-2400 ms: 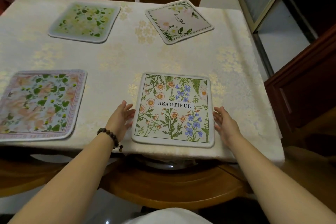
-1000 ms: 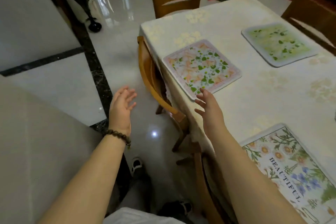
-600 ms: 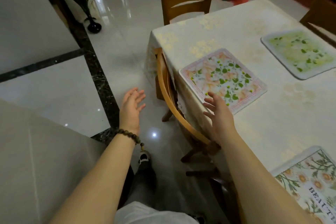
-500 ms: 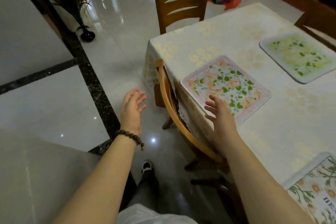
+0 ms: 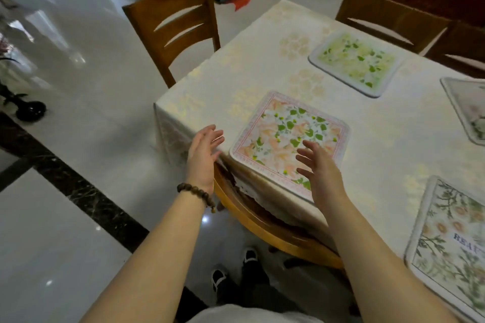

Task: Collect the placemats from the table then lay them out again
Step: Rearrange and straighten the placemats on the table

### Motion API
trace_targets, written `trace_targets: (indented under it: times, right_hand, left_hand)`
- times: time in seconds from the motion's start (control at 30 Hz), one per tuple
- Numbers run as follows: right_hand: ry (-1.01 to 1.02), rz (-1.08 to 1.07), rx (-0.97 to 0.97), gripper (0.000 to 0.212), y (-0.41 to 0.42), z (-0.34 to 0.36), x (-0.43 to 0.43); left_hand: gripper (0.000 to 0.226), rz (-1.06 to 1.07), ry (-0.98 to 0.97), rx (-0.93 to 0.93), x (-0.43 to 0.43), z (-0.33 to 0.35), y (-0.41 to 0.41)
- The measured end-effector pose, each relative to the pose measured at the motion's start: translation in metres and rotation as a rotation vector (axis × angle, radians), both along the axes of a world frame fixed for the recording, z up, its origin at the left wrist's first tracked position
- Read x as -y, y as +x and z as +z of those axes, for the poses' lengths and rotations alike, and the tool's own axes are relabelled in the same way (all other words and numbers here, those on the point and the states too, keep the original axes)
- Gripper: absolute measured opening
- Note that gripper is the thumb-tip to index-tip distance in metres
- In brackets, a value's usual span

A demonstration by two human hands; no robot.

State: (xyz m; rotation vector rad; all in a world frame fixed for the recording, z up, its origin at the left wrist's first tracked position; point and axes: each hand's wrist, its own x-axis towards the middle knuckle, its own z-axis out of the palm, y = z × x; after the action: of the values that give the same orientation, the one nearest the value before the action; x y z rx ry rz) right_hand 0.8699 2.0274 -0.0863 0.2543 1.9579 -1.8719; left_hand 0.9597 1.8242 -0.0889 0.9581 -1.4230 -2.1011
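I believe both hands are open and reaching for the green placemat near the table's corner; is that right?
Not quite: the head view shows the left hand and right hand open and reaching for the pink-bordered placemat near the table corner.

Pink-bordered placemat (image 5: pixel 290 143): peach flowers, green leaves, rounded corners; flat at the counter's (image 5: pixel 393 139) near corner, its edge close to the rim. Green-yellow placemat (image 5: pixel 355 61): flat, far side. Pale placemat (image 5: pixel 467 110): flat, cut off by the right frame edge. Botanical placemat (image 5: pixel 451 244): daisies, partial lettering; flat, near right. All lie well apart.
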Motion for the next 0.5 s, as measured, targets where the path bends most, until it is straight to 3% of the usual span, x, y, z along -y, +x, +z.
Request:
trace_targets:
  times: [0.2,0.5]
  right_hand:
    - [-0.037,-0.168,0.031,0.030,-0.029,-0.010,-0.018]
    - [-0.052,-0.300,0.022,0.029,-0.074,-0.025,-0.039]
  left_hand:
    - [0.023,-0.244,-0.029,0.055,-0.010,-0.009,-0.056]
    - [0.022,-0.396,-0.042,0.138,-0.005,-0.015,-0.129]
